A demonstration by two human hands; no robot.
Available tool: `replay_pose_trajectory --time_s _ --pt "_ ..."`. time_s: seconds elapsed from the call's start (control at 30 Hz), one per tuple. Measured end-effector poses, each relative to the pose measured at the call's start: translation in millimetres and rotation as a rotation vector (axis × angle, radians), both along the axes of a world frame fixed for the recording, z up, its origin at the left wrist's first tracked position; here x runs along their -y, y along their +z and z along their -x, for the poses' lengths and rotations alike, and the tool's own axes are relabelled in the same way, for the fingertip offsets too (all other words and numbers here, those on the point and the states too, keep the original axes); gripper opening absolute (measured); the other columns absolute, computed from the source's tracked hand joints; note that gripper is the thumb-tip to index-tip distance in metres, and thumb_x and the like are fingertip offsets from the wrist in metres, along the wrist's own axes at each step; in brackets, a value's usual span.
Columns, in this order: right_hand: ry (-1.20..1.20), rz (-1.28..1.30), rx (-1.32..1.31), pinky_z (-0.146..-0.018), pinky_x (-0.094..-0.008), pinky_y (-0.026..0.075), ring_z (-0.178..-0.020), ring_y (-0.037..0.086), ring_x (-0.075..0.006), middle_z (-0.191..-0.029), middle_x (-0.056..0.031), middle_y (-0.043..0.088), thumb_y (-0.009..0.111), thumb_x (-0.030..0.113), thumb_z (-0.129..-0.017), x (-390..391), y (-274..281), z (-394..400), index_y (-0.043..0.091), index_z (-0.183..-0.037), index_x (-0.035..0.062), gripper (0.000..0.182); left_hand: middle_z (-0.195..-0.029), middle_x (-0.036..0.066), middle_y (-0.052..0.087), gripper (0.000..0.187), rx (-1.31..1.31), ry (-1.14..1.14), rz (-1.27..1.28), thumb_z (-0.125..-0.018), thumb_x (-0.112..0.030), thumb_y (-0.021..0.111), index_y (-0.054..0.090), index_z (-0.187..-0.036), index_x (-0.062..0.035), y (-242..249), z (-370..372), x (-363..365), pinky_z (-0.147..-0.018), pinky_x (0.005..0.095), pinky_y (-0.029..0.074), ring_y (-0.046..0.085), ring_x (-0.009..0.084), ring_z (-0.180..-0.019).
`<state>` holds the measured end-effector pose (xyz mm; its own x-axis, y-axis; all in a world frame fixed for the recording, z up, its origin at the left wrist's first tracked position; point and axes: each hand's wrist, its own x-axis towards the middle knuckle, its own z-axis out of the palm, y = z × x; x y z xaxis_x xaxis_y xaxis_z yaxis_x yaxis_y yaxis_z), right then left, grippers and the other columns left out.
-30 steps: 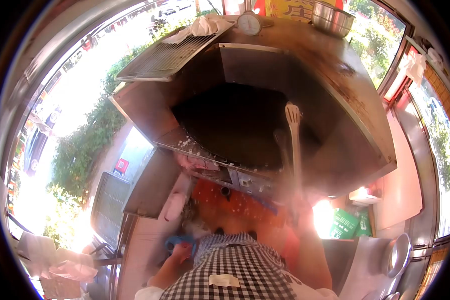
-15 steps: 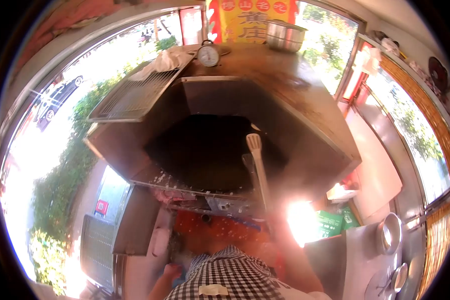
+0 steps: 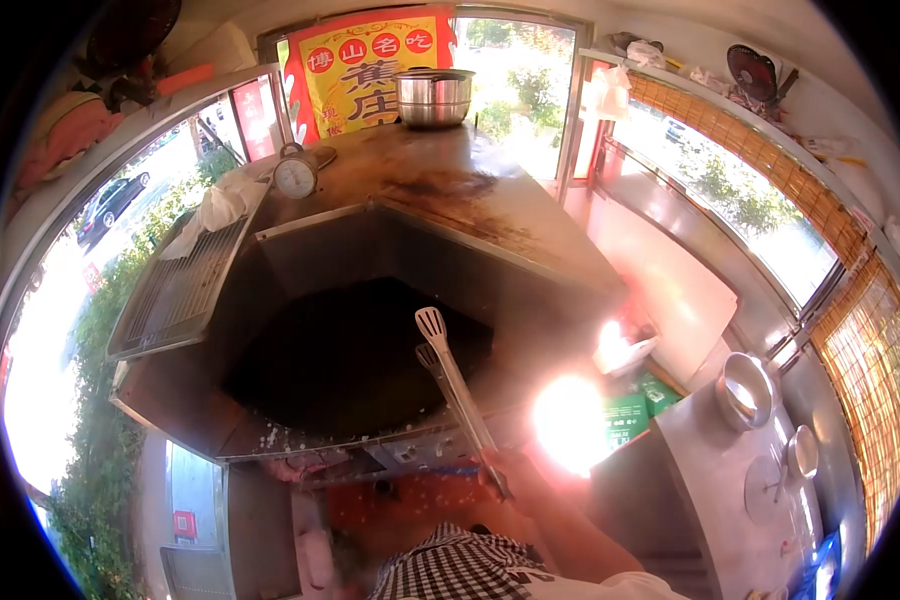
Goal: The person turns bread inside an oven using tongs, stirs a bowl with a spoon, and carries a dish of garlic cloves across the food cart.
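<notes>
Your right hand (image 3: 515, 473) is closed around the handle end of the long silver metal tongs with slotted tips (image 3: 457, 392). The tongs slant up and away from you, their two tips slightly apart, over the large dark vat with angled steel sides (image 3: 355, 355). The vat's inside is too dark for you to tell what it holds; small white bits lie along its near edge. Your left hand is out of view, so its grip cannot be told.

Beyond the vat, on the brown-stained metal counter (image 3: 530, 225), stands a round, shiny steel pot (image 3: 435, 100), its contents hidden by its wall. To the left, the shallow rectangular metal tray with a wire rack (image 3: 165, 305) carries a crumpled white cloth-like piece (image 3: 220, 207), near the round white-faced dial (image 3: 295, 177). At your right, a round silver metal bowl (image 3: 745, 392) sits near a smaller metal bowl (image 3: 802, 453); what either holds is unclear.
</notes>
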<state>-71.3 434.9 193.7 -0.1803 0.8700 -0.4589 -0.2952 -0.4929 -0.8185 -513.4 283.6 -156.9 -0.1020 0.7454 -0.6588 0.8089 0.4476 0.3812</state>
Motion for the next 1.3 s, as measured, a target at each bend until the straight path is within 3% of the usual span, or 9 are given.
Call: replay_pose_trajectory --time_s 0.13,0.53,0.87,0.93,1.03,1.13,1.2,1.27,1.3 --pt "-0.033 -0.04 -0.041 -0.039 -0.0243 0.039 -0.047 0.051 -0.0122 -0.07 -0.007 0.058 0.054 0.037 -0.094 2 -5 2 0.057 -0.1 -0.0012 0.039 -0.078 0.008 0.065 0.019 0.001 -0.008 0.003 -0.079 -0.027 0.061 0.066 -0.083 -0.0091 4 -2 -13 -0.056 0.0374 0.051 0.064 0.0222 -0.067" --pt "-0.013 0.03 0.111 -0.041 -0.0254 0.04 -0.05 0.052 -0.0122 -0.07 -0.0061 0.059 0.053 0.037 -0.094 1 10 19 0.056 -0.101 -0.0011 0.039 -0.074 0.008 0.065 0.014 -0.045 -0.069 -0.031 -0.073 -0.026 0.062 0.067 -0.077 -0.0127 -3 13 18 -0.054 0.0406 0.051 0.065 0.0248 -0.067" --pt "0.027 -0.088 0.165 -0.041 -0.0254 0.037 -0.049 0.05 -0.0121 -0.068 -0.0042 0.057 0.054 0.036 -0.092 -3 5 27 0.058 -0.1 0.0035 0.033 -0.071 0.009 0.065 0.011 -0.194 -0.332 -0.224 -0.068 -0.023 0.062 0.067 -0.072 -0.014 -6 10 76 -0.054 0.0426 0.051 0.065 0.0279 -0.066" --pt "0.022 -0.006 0.069 -0.041 -0.0251 0.036 -0.049 0.05 -0.012 -0.068 -0.0039 0.057 0.055 0.036 -0.092 -5 3 28 0.058 -0.1 0.0043 0.033 -0.07 0.009 0.064 0.011 -0.286 -0.62 -0.158 -0.068 -0.022 0.062 0.066 -0.07 -0.013 -2 6 70 -0.053 0.0422 0.051 0.065 0.0288 -0.067" --pt "0.021 0.018 0.053 -0.041 -0.0252 0.036 -0.048 0.05 -0.012 -0.068 -0.004 0.057 0.055 0.036 -0.092 -5 17 32 0.058 -0.099 0.0045 0.032 -0.066 0.01 0.062 0.013 -0.272 -0.575 -0.3 -0.064 -0.025 0.065 0.064 -0.067 -0.0126 4 4 74 -0.055 0.0414 0.05 0.064 0.0283 -0.063" --pt "0.017 -0.032 0.113 -0.041 -0.0248 0.036 -0.048 0.05 -0.0122 -0.068 -0.004 0.057 0.055 0.036 -0.092 -6 11 33 0.058 -0.099 0.0047 0.032 -0.065 0.009 0.061 0.011 -0.216 -0.554 -0.162 -0.064 -0.025 0.066 0.063 -0.065 -0.014 1 2 73 -0.055 0.0409 0.049 0.064 0.0276 -0.063" --pt "0.024 -0.031 0.11 -0.041 -0.0244 0.036 -0.047 0.05 -0.0122 -0.067 -0.0043 0.057 0.055 0.036 -0.092 -6 10 34 0.058 -0.099 0.004 0.033 -0.067 0.009 0.064 0.009 0.059 -0.186 -0.098 -0.069 -0.021 0.061 0.065 -0.067 -0.0127 11 -3 77 -0.053 0.0414 0.049 0.064 0.026 -0.064" --pt "0.038 -0.033 0.1 -0.04 -0.0241 0.035 -0.047 0.05 -0.0122 -0.067 -0.0045 0.057 0.055 0.036 -0.093 -6 11 34 0.058 -0.1 0.0033 0.033 -0.068 0.008 0.065 0.01 0.081 -0.165 -0.062 -0.072 -0.018 0.059 0.065 -0.068 -0.0121 21 -6 73 -0.053 0.0414 0.048 0.065 0.0245 -0.065" --pt "0.047 -0.036 0.092 -0.04 -0.0241 0.035 -0.047 0.05 -0.0122 -0.067 -0.0046 0.057 0.054 0.035 -0.093 -6 11 34 0.058 -0.1 0.0029 0.033 -0.068 0.007 0.065 0.01 -0.031 -0.329 -0.056 -0.072 -0.017 0.059 0.065 -0.067 -0.012 23 -7 71 -0.052 0.0411 0.048 0.065 0.0239 -0.065"
